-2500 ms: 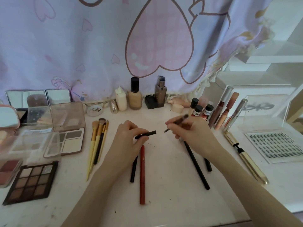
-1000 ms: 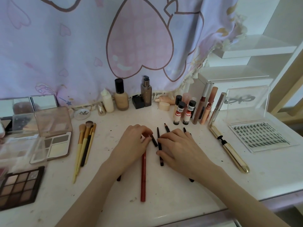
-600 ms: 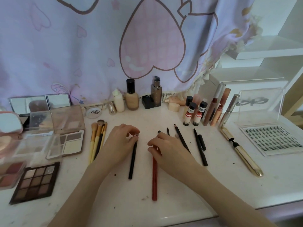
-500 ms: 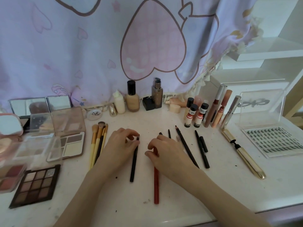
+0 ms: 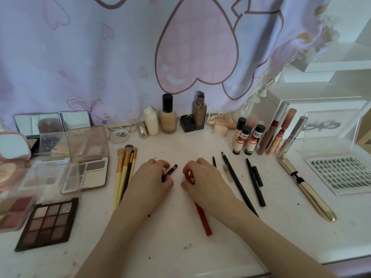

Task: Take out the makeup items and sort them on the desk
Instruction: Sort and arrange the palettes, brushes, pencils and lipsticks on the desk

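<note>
My left hand (image 5: 149, 180) grips a short black pencil (image 5: 171, 171) at the middle of the white desk (image 5: 180, 253); its capped tip sticks out up and right. My right hand (image 5: 202, 181) pinches the upper end of a red pencil (image 5: 202, 217), whose lower part lies on the desk under my wrist. Right of that hand lie three black pencils (image 5: 236, 183), roughly parallel. A bundle of yellow-handled brushes (image 5: 125, 173) lies left of my left hand.
Eyeshadow palettes (image 5: 47, 222), open compacts (image 5: 88, 159) and mirrors fill the left side. Foundation bottles (image 5: 168, 115) stand along the curtain. Small tubes and lip glosses (image 5: 271, 129) stand at the back right, beside a gold mascara (image 5: 309, 191) and a clear lash box (image 5: 341, 171).
My left hand has turned the black pencil so its tip points up and right. My right hand has pulled the top of the red pencil leftward, tilting it.
</note>
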A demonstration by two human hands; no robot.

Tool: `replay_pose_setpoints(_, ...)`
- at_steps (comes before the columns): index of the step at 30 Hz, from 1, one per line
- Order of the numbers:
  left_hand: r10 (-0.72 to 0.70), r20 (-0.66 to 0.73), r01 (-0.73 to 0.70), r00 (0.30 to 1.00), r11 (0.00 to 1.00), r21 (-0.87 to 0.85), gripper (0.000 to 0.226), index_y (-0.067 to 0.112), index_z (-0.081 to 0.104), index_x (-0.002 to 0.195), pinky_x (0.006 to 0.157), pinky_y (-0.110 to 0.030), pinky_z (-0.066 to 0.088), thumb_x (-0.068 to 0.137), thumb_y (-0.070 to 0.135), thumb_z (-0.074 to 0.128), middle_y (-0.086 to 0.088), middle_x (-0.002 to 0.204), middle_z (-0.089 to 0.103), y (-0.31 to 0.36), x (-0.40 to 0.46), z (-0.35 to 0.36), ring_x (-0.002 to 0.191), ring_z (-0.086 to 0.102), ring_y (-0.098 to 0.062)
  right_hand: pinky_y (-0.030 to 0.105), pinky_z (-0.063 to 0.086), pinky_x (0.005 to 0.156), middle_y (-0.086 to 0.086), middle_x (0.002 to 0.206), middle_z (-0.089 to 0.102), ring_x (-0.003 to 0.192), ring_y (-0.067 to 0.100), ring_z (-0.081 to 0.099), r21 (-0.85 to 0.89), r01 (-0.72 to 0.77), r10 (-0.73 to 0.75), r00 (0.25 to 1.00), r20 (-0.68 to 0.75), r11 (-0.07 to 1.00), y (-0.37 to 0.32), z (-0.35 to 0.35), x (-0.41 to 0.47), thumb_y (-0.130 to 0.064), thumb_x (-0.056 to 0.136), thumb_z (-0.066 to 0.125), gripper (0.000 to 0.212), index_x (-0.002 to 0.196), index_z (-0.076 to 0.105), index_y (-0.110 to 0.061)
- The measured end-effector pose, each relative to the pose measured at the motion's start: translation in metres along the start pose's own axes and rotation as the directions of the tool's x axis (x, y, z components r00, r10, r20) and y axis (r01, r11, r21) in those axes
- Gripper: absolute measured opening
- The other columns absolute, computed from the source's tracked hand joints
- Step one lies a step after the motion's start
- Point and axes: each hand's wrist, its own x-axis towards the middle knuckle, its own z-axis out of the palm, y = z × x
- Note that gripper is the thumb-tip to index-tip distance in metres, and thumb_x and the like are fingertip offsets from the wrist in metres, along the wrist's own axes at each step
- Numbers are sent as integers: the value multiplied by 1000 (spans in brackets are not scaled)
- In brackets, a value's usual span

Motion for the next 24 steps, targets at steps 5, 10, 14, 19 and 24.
replay_pose_setpoints(5,15,-24,-15,1000,1000,-12,31,18,61,118,72,-14,38,88,18,50,4,95,47,-3,1,-2,82,50,-9,27,39,70,8,102,60,95,24,54,-112,-64,67,997,25,992,-2,2,10,-22,91,50,21,105,55,-8)
replay_pose_setpoints(10,-23,-82,20,996,999,-30,26,16,64,111,69,-17,40,88,18,52,5,92,46,-5,1,-3,76,48,-8,22,44,54,2,83,64,66,13,56,221,-193,183,981,66,956,-4,-16,18,-25,85,58,13,86,64,-13)
replay_pose_setpoints(14,-26,-93,27,995,1000,3,29,17,59,119,77,-20,39,91,19,49,4,97,47,-5,2,-1,90,46,-10,16,47,51,0,69,62,55,9,55,735,-315,268,945,186,600,-3,-39,22,-13,88,60,7,86,66,-11)
replay_pose_setpoints(19,64,-284,-69,957,998,-9,23,17,62,112,80,-9,27,93,21,49,4,102,56,2,1,-5,95,47,-9,19,52,58,6,71,64,58,9,63,922,-218,284,950,126,320,0,-50,22,-4,88,58,5,88,62,-3)
replay_pose_setpoints(24,153,-10,-148,988,934,-326,16,30,52,105,67,-2,39,91,35,45,20,79,54,20,-4,-4,72,54,7,25,56,67,11,78,65,62,14,66,948,-123,343,939,16,294,1,-48,25,-5,89,58,7,94,58,0)
